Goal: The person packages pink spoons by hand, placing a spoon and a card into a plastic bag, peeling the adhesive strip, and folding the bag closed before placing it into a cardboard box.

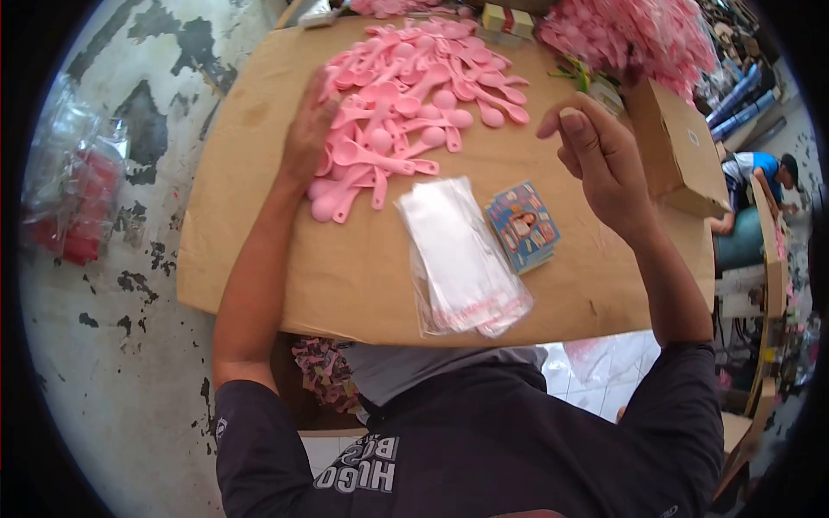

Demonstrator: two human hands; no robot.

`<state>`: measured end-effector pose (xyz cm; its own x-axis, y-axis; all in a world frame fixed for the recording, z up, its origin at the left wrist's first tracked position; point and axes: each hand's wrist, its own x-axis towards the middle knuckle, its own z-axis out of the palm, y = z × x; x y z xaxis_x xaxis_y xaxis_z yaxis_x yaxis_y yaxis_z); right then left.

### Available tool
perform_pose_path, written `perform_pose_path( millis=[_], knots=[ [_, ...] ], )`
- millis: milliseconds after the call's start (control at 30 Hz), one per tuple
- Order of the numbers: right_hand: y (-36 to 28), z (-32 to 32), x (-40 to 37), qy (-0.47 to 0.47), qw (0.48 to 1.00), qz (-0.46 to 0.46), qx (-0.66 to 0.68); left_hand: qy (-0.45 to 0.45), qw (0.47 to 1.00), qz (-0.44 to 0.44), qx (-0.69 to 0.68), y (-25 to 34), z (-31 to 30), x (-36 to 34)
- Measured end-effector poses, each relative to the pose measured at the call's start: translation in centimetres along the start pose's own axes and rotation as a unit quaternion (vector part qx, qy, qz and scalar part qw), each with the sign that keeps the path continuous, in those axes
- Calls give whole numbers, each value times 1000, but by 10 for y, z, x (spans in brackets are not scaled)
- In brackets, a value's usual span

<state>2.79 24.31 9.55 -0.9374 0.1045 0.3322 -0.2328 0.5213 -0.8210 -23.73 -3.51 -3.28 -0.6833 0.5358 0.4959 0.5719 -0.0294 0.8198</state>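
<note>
My left hand (309, 129) lies along the left side of a heap of pink plastic spoons (406, 99), fingers stretched out and touching its edge; some fingertips are hidden by the spoons. Each spoon has a round bowl and a short flat handle. My right hand (600, 155) is raised over the right part of the table, fingers curled and thumb against them, with nothing visible in it. Below and left of it lies a stack of blue printed cards (525, 226). Beside the cards is a pile of clear plastic bags (458, 250) with pink print at the lower end.
Brown cardboard covers the table (363, 285). An open cardboard box (678, 155) stands at the right edge. Behind it is a big clear bag of pink spoons (630, 39). A small box (508, 21) sits at the back. Another person (764, 177) is seated far right.
</note>
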Motion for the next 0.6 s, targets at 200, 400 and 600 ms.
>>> perform_pose_path(
  millis=[200,400,600],
  knots=[
    [9,3,-65,31,999,6,-40,129,986,-56,-88,-6,-13,2],
    [10,17,-127,50,987,50,-144,327,945,-22,-14,-21,-38,9],
    [12,31,-166,25,985,74,-153,223,975,5,24,92,-17,-38]
  ],
)
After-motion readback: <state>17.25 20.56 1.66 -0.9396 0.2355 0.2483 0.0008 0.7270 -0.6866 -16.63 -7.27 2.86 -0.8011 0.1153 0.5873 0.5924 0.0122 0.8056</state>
